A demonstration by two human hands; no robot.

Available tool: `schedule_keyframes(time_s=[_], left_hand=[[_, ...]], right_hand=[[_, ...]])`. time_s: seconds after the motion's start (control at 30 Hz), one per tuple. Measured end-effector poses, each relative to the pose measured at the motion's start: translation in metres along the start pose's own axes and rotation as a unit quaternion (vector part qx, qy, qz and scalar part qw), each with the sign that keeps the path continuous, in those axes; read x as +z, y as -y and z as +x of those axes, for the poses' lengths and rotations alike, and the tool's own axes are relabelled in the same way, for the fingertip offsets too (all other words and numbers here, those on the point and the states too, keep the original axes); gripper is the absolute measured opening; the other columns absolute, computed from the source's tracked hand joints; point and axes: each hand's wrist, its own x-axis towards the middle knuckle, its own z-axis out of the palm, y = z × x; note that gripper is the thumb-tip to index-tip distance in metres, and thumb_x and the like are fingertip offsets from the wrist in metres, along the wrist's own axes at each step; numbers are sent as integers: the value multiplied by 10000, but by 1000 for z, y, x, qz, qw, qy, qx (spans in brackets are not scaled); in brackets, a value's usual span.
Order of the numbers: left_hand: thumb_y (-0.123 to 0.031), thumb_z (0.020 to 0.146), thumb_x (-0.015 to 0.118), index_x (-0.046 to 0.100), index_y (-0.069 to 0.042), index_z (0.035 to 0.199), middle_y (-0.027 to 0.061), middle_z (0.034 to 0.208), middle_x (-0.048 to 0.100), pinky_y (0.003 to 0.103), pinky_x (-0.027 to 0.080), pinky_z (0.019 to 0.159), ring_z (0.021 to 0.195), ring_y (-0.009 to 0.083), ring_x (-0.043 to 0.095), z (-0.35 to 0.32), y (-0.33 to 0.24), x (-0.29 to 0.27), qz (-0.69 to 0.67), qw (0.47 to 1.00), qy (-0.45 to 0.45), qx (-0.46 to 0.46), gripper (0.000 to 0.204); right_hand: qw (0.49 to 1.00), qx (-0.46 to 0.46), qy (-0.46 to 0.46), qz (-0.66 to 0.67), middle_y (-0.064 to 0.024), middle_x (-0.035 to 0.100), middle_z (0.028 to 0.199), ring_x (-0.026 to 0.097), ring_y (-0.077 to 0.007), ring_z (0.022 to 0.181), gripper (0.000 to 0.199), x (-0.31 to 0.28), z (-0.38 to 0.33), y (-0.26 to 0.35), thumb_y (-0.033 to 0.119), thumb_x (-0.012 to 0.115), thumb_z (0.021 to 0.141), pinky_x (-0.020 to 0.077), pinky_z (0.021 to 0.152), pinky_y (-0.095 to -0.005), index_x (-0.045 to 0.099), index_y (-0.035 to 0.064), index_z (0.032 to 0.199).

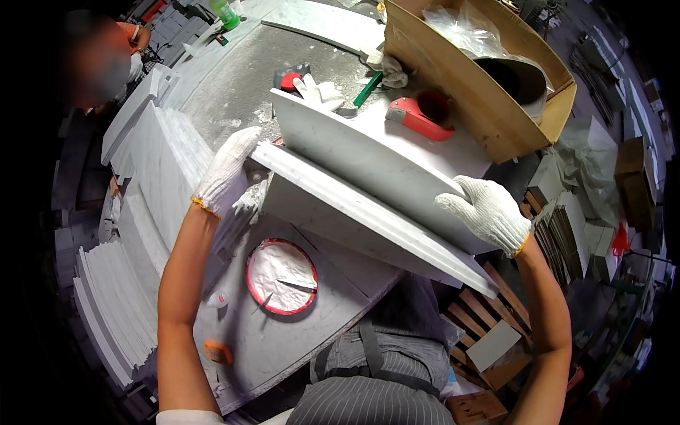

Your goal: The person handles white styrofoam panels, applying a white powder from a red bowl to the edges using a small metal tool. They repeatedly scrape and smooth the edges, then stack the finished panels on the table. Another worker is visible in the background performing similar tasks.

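Both my hands wear white knit gloves with yellow cuffs. Long grey-white marble slabs stand on edge across the work surface in front of me. My left hand (228, 168) is closed at the left end of the front slab (368, 207), which has a stepped, moulded edge. Its fingertips reach over the corner. At the right end, my right hand (487, 214) grips the upper edge of the plain rear slab (354, 156), thumb on the near face. The two slabs lean apart, with a narrow gap between them. The slabs hide what lies directly behind them.
A red-rimmed round tub (249, 278) of white paste holds a dark blade. Nearby lies an orange tape measure (217, 352). Behind are a red tape dispenser (418, 122), spare white gloves (319, 93) and a cardboard box (467, 99). Stacked slabs (117, 304) line the left; another person is far left.
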Motion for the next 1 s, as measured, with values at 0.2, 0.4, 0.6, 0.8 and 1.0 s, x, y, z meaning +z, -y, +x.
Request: schedule_keyframes(time_s=[0.2,0.4,0.6,0.8,1.0], left_hand=[[-331,973,586,526,-104,1306,38,1123,611,313,560,742,961,127,606,-2,11,-4,-20,1000,-5,15,407],[-287,982,580,483,4,1334,87,1204,582,319,487,946,1086,163,566,-12,22,-12,-44,998,-18,46,467],[-202,985,574,425,57,1361,165,1254,558,350,458,1016,1148,213,550,-15,35,-16,-115,992,-10,56,479],[-180,968,589,448,49,1334,167,1231,576,372,488,1005,1141,240,575,-22,37,-5,-153,986,-61,36,455],[-103,900,650,491,24,1278,193,1201,598,460,540,955,1094,312,621,-28,46,19,-301,942,-145,-40,429]], right_hand=[[1000,-5,-5,-21,-202,638,777,619,-413,750,428,0,-5,5,468,530,952,486,658,-450,637,60,886],[998,-28,1,-62,-190,666,855,657,-362,744,595,1,-12,7,345,569,947,525,666,-434,371,147,1471],[998,-45,-14,-34,-184,662,840,655,-353,730,625,1,-11,5,282,621,917,526,658,-426,374,154,1477],[999,-15,-35,-14,-185,631,766,631,-382,720,310,5,-2,3,301,637,902,496,638,-456,596,112,1144],[999,16,-32,-28,-190,624,737,623,-398,719,293,4,0,7,355,657,884,482,632,-463,606,79,966]])
